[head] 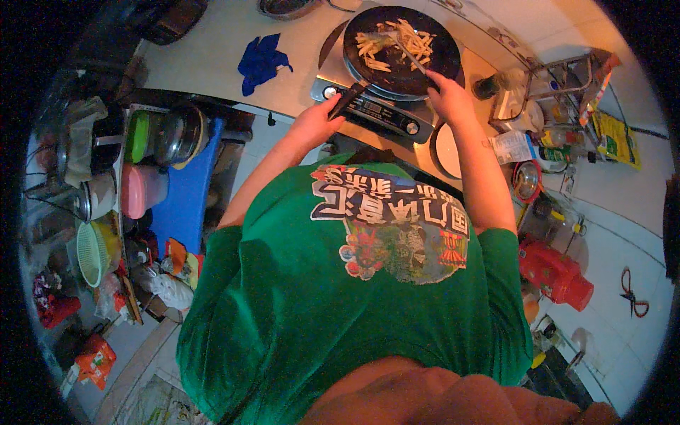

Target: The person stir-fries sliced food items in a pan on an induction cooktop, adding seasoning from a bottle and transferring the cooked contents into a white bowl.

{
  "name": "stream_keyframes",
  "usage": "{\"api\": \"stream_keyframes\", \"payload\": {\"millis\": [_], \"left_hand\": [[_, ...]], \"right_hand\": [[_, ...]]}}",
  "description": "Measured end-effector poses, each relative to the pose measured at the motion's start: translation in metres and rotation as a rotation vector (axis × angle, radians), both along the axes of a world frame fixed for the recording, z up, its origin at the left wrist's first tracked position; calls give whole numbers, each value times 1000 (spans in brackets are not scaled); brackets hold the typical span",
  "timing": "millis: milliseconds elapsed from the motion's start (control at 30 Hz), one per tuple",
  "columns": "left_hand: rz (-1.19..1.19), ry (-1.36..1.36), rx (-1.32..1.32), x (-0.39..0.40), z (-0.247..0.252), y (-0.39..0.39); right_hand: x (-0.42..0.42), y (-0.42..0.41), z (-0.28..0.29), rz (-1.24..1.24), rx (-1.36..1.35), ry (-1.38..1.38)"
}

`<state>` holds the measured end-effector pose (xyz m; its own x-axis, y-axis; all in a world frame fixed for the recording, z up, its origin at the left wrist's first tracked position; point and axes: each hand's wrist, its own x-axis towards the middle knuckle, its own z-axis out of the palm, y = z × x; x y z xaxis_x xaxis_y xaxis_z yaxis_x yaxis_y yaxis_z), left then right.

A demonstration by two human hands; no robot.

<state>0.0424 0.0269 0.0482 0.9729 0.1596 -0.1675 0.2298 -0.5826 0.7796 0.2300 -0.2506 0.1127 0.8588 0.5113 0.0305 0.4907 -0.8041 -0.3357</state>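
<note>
A dark frying pan (366,64) stands on an electric hob (380,114) with two knobs at the top of the picture. In the pan lie pale, fry-like food strips (417,45). My left hand (319,122) is closed on the pan's black handle (348,99). My right hand (451,98) grips a spatula (411,57), whose flat end rests among the strips. A white round dish (447,151) is partly hidden by my right forearm.
A blue cloth (264,62) lies on the counter left of the hob. At the right are a metal rack (560,79) with bottles, a yellow packet (616,141) and a red jug-like container (558,273). Shelves at the left hold a green basket (91,254).
</note>
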Motion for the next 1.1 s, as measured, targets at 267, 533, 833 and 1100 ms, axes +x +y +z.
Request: {"api": "stream_keyframes", "payload": {"millis": [267, 533, 833, 1100], "left_hand": [[-9, 70, 73, -2, 18, -6], [-7, 45, 67, 0, 9, -6], [17, 116, 34, -4, 28, -7], [6, 79, -7, -2, 20, -9]], "right_hand": [[-20, -67, 126, 93, -341, -222], [17, -62, 79, 21, -368, -221], [6, -58, 108, 144, -459, -457], [25, -31, 58, 135, -309, -428]]}}
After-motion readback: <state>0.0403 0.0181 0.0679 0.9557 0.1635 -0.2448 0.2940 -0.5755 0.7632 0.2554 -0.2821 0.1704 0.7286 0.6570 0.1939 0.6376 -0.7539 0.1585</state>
